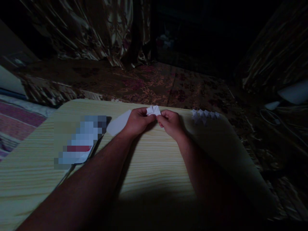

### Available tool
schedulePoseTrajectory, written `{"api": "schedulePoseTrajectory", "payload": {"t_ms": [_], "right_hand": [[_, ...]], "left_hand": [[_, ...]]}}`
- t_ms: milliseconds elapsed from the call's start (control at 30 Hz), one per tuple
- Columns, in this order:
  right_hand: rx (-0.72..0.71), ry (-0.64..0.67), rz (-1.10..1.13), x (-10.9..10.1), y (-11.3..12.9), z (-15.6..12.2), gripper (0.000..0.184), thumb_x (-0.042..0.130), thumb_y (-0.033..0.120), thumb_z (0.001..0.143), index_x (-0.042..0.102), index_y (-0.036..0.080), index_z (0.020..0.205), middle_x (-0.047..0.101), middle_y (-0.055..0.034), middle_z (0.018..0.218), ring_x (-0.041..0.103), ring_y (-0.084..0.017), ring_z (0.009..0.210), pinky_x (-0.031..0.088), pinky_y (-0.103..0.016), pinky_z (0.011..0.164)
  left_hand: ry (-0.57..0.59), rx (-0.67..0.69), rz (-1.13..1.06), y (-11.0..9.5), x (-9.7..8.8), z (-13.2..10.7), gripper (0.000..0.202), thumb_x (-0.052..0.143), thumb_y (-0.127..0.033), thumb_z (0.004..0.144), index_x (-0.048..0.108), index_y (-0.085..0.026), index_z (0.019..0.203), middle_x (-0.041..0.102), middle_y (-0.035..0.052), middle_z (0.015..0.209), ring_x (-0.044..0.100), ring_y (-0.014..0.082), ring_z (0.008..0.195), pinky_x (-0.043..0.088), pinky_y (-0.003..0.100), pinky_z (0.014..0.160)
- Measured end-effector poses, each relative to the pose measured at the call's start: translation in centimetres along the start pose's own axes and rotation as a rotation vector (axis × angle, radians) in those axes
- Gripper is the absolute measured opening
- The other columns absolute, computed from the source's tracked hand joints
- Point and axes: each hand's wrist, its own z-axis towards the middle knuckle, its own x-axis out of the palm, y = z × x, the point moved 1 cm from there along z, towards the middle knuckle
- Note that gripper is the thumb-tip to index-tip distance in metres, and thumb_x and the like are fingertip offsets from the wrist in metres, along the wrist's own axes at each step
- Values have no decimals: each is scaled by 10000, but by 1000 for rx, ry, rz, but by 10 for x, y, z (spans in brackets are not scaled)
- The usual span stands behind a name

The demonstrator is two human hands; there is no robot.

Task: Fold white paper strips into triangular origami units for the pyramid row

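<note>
A small piece of folded white paper [154, 110] with visible creases is held up near the far edge of the wooden table [154, 160]. My left hand [137, 121] pinches it from the left, thumb on the near side. From the right, my right hand [171, 123] grips its lower right corner between thumb and curled fingers. Behind my left hand lies a flat sheet of white paper [118, 122], partly covered by that hand. Several small folded white paper pieces [201, 114] with pointed corners sit in a row to the right of my right hand.
A phone-like device [80, 141], its screen blurred out, lies at the left with a cable running towards me. Patterned cloth [149, 80] covers a ledge beyond the table. A white lamp-like object [293, 93] and cord are at the right. The room is dim.
</note>
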Motion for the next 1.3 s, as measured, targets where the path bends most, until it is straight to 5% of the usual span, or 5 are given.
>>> {"api": "schedulePoseTrajectory", "payload": {"t_ms": [1300], "right_hand": [[-92, -55, -92, 5, -2, 0, 104, 560, 265, 710, 536, 167, 684, 529, 38, 603, 457, -82, 546, 337, -201, 497]], "left_hand": [[58, 74, -67, 5, -3, 4, 167, 684, -249, 670, 564, -135, 696, 519, -36, 583, 407, 66, 489, 273, 208, 461]]}}
